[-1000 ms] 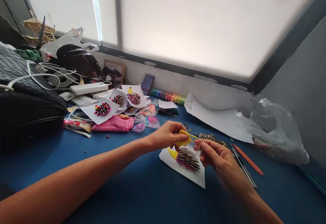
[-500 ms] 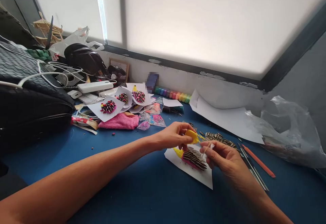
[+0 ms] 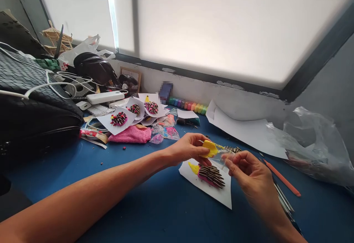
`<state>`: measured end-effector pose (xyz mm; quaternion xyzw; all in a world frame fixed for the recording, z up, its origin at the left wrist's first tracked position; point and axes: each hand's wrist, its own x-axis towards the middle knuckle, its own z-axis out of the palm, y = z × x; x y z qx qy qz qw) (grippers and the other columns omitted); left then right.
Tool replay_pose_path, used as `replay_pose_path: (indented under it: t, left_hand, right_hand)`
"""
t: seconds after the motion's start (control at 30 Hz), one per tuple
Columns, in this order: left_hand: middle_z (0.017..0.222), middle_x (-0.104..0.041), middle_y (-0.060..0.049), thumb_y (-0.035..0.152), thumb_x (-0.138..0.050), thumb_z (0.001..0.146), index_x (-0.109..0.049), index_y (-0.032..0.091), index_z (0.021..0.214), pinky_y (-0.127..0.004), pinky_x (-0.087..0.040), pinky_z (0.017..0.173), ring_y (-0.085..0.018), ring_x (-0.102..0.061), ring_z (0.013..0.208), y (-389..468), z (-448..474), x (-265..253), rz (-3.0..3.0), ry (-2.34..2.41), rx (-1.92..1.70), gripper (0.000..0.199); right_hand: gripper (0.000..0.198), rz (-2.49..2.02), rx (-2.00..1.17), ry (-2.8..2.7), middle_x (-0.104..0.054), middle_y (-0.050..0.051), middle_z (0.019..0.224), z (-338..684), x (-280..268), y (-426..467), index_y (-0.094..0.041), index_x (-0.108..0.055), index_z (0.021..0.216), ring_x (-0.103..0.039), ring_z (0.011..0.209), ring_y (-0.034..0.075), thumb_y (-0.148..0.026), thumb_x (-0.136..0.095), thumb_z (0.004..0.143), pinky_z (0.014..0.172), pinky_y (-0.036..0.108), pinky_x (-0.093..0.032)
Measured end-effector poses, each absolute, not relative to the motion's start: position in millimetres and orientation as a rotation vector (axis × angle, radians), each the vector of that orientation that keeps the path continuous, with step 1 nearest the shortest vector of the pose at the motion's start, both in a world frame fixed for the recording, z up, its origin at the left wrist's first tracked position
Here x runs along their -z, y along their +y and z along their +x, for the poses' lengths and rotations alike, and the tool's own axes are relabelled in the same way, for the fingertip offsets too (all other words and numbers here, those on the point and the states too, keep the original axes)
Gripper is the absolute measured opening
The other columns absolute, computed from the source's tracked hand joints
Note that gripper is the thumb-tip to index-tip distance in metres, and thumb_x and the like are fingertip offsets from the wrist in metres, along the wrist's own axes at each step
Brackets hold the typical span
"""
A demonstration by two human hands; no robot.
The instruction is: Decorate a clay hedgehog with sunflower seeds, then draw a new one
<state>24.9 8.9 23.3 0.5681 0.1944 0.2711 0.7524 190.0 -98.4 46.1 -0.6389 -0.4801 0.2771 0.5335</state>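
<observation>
Between the thumb and fingers of my left hand point(image 3: 193, 148) is a lump of yellow modelling clay point(image 3: 210, 149) in a clear plastic wrapper point(image 3: 222, 154). My right hand point(image 3: 247, 171) pinches the wrapper's other end, so it stretches between both hands. Below them a hedgehog figure point(image 3: 208, 174) rests on a white paper sheet point(image 3: 212, 193). Its snout is yellow clay, its body pink, and its back is covered with striped sunflower seeds. Loose seeds point(image 3: 233, 149) lie behind my hands, partly hidden by them.
At the right lie an orange tool point(image 3: 282, 177), metal rods point(image 3: 284, 198) and a clear plastic bag point(image 3: 318, 147). Several finished-looking figures on paper point(image 3: 118, 119) sit at the left behind a pink cloth point(image 3: 131, 134). Clay tubs point(image 3: 189, 104) line the wall; a black bag point(image 3: 35, 103) stands far left.
My right hand has moved right and slightly down, drawing the clear wrapper out from the yellow clay. My left hand still holds the clay, and more of the hedgehog shows.
</observation>
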Motion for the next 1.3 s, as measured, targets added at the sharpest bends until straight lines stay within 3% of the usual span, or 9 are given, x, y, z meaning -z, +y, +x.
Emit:
replay_pose_path:
  t: [0.17,0.27,0.43,0.5,0.63,0.8,1.0,1.13,1.3]
  left_hand:
    - [0.072,-0.067,-0.003,0.039,-0.079,0.072,-0.053,0.012,0.087,-0.029,-0.056,0.061,-0.017,-0.069,0.059,5.7,28.2,-21.3,1.198,0.501,-0.594,0.039]
    - [0.07,-0.067,-0.003,0.033,-0.075,0.075,-0.054,0.012,0.086,-0.028,-0.055,0.061,-0.015,-0.068,0.057,1.6,30.6,-21.1,1.187,0.528,-0.599,0.032]
    - [0.073,-0.068,-0.004,0.026,-0.073,0.074,-0.057,0.011,0.089,-0.029,-0.054,0.066,-0.015,-0.068,0.06,-0.7,32.6,-21.0,1.18,0.5,-0.613,0.026]
    - [0.075,-0.068,-0.005,0.025,-0.076,0.071,-0.058,0.011,0.088,-0.03,-0.054,0.068,-0.015,-0.069,0.062,0.5,32.6,-20.9,1.149,0.491,-0.628,0.029]
    - [0.078,-0.068,-0.005,0.03,-0.082,0.065,-0.059,0.01,0.087,-0.03,-0.054,0.069,-0.015,-0.069,0.064,2.1,33.1,-19.6,1.11,0.448,-0.636,0.038]
    - [0.075,-0.066,-0.003,0.031,-0.083,0.063,-0.059,0.009,0.083,-0.026,-0.053,0.067,-0.012,-0.066,0.062,0.9,33.9,-18.9,1.135,0.5,-0.673,0.037]
    - [0.068,-0.064,0.0,0.039,-0.066,0.083,-0.057,0.013,0.089,-0.02,-0.044,0.046,-0.01,-0.06,0.045,5.0,27.8,-25.5,1.367,0.584,-0.539,0.028]
    - [0.059,-0.06,0.001,0.036,-0.063,0.087,-0.059,0.011,0.085,-0.017,-0.037,0.04,-0.008,-0.055,0.039,11.5,22.5,-31.1,1.497,0.603,-0.509,0.025]
    - [0.062,-0.062,-0.002,0.027,-0.055,0.094,-0.057,0.01,0.089,-0.018,-0.046,0.047,-0.01,-0.062,0.048,31.1,16.1,-37.0,1.498,0.785,-0.701,0.018]
  right_hand:
    - [0.034,-1.528,-0.605,-1.171,-0.071,0.001,0.079,188.9,-39.4,-99.8,-0.023,-0.059,0.067,-0.053,0.05,0.01,-0.051,-0.078,0.063,0.053,0.027,-0.048]
    - [0.027,-1.543,-0.593,-1.189,-0.07,0.001,0.07,188.9,-38.2,-98.4,-0.023,-0.068,0.071,-0.05,0.046,0.011,-0.047,-0.077,0.063,0.049,0.027,-0.046]
    - [0.027,-1.573,-0.598,-1.216,-0.076,0.008,0.081,188.9,-40.5,-96.8,-0.021,-0.077,0.074,-0.067,0.073,0.023,-0.045,-0.069,0.063,0.063,0.032,-0.053]
    - [0.028,-1.596,-0.585,-1.216,-0.076,0.008,0.082,189.8,-40.4,-96.7,-0.021,-0.077,0.073,-0.068,0.078,0.024,-0.044,-0.066,0.062,0.068,0.033,-0.053]
    - [0.032,-1.669,-0.56,-1.197,-0.07,0.004,0.066,191.9,-39.6,-96.5,-0.019,-0.075,0.078,-0.057,0.052,0.016,-0.046,-0.065,0.063,0.054,0.031,-0.048]
    - [0.042,-1.697,-0.589,-1.216,-0.061,0.0,0.053,190.2,-42.9,-96.8,-0.018,-0.072,0.085,-0.053,0.049,0.015,-0.055,-0.064,0.067,0.048,0.029,-0.043]
    - [0.037,-1.692,-0.531,-1.162,-0.064,0.0,0.06,188.6,-47.1,-93.1,-0.021,-0.065,0.072,-0.048,0.046,0.012,-0.054,-0.073,0.056,0.045,0.028,-0.041]
    - [0.046,-1.7,-0.549,-1.118,-0.068,0.003,0.064,190.4,-50.9,-92.4,-0.022,-0.061,0.08,-0.048,0.044,0.012,-0.057,-0.075,0.054,0.042,0.028,-0.04]
    - [0.058,-1.725,-0.545,-1.135,-0.074,0.011,0.089,194.9,-57.9,-95.1,-0.018,-0.065,0.099,-0.062,0.062,0.02,-0.062,-0.066,0.062,0.048,0.031,-0.048]
